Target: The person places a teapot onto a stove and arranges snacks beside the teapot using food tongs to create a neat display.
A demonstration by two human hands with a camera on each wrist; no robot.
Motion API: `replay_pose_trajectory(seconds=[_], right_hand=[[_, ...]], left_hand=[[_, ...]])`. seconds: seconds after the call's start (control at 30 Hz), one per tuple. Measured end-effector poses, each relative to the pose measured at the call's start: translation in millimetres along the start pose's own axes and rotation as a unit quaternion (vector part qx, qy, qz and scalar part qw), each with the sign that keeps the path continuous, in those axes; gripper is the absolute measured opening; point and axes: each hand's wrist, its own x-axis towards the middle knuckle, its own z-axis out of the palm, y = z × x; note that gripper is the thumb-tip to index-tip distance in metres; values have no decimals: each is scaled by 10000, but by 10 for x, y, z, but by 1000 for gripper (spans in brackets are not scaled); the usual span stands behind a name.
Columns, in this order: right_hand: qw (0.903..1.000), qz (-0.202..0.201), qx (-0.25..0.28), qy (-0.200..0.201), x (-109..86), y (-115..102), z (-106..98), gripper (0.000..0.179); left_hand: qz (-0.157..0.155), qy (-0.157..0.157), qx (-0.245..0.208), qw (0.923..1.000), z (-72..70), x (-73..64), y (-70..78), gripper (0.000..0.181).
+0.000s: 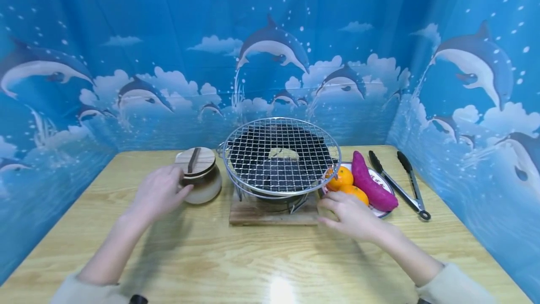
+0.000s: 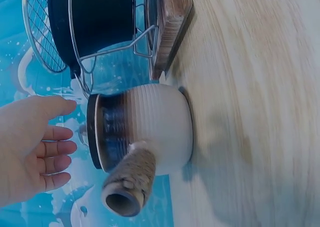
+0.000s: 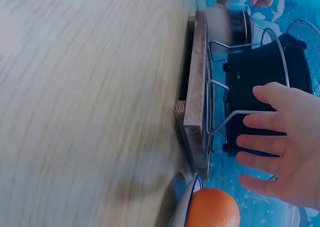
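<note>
Reach: seemed the step; I gripped nothing.
Left hand: my fingers hung loose beside the lidded pot, left of the stove.
Right hand: my fingers were spread, released, near the stove's right side and the oranges.
Next contact: probably called for closer fingers.

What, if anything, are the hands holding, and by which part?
Nothing: the left hand is open near the round brown wooden pot lid, the right hand open near the round orange fruits.
</note>
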Motion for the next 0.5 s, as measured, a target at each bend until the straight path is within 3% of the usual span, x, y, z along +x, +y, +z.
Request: replay_pose_trajectory(seconds=[0.5], right_hand=[[9990,-21,-168,-404,117,-78,173,33]], left_hand=[[-226,11,-32,9997,54,-121,-133,33]])
